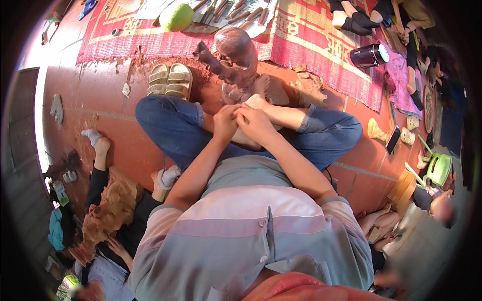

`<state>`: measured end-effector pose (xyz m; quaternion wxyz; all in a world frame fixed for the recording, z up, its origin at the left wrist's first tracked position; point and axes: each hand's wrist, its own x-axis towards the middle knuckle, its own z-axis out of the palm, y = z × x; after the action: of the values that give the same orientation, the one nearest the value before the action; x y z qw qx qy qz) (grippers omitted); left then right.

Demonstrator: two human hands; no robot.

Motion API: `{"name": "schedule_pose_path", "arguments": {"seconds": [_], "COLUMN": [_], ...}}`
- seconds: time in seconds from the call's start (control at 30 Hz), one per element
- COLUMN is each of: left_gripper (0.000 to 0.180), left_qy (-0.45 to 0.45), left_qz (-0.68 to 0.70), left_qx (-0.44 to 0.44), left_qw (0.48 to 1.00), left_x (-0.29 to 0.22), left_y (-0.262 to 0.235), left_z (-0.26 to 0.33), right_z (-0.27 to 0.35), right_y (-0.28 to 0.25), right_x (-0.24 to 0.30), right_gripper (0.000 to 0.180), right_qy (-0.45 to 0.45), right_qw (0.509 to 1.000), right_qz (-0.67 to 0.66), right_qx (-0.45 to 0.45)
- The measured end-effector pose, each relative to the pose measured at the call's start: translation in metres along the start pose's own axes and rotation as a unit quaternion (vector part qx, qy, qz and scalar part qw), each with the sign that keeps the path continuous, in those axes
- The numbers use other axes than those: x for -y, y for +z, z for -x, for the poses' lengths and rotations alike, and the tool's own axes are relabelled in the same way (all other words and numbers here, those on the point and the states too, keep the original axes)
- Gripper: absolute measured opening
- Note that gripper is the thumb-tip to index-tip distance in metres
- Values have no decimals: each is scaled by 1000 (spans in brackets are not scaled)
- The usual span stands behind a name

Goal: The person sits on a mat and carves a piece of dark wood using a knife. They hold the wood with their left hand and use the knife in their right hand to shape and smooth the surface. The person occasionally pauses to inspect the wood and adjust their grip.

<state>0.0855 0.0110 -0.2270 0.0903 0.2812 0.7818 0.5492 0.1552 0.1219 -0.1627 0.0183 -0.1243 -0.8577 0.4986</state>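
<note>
I sit cross-legged in blue jeans, and my left hand (226, 122) and my right hand (255, 125) meet in front of my lap. Their fingers are closed and touch each other at the tips. Whether something small is pinched between them I cannot make out. Just beyond the hands, against my bare foot (258, 95), stands a reddish-brown wood carving (235, 46) with a rounded top and a knobbly arm reaching left. Neither hand touches it.
A red patterned mat (311, 42) lies ahead, bearing several carving tools (247, 17), a green round fruit (176, 17) and a black cylindrical lamp (366, 56). Tan sandals (179, 80) sit left of the carving. Wood chips (309, 85) litter the tiles. People sit on both sides.
</note>
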Motion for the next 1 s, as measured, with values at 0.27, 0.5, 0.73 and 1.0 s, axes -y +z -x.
{"name": "schedule_pose_path", "arguments": {"seconds": [0.27,0.5,0.73,1.0], "left_gripper": [24,24,23,24], "left_qy": [17,41,14,67], "left_qz": [-7,-62,-37,-94], "left_qx": [48,-19,-46,45], "left_qw": [999,997,998,992], "left_x": [-4,0,0,15], "left_y": [-1,0,-2,-13], "left_z": [3,3,1,-13], "right_z": [5,11,5,-6], "right_y": [1,14,25,36], "right_x": [-5,-16,-18,-21], "right_gripper": [20,18,16,20], "right_qy": [61,-45,-75,-83], "right_qw": [997,998,995,992], "right_qz": [16,16,-7,4], "right_qx": [51,-30,-68,-94]}}
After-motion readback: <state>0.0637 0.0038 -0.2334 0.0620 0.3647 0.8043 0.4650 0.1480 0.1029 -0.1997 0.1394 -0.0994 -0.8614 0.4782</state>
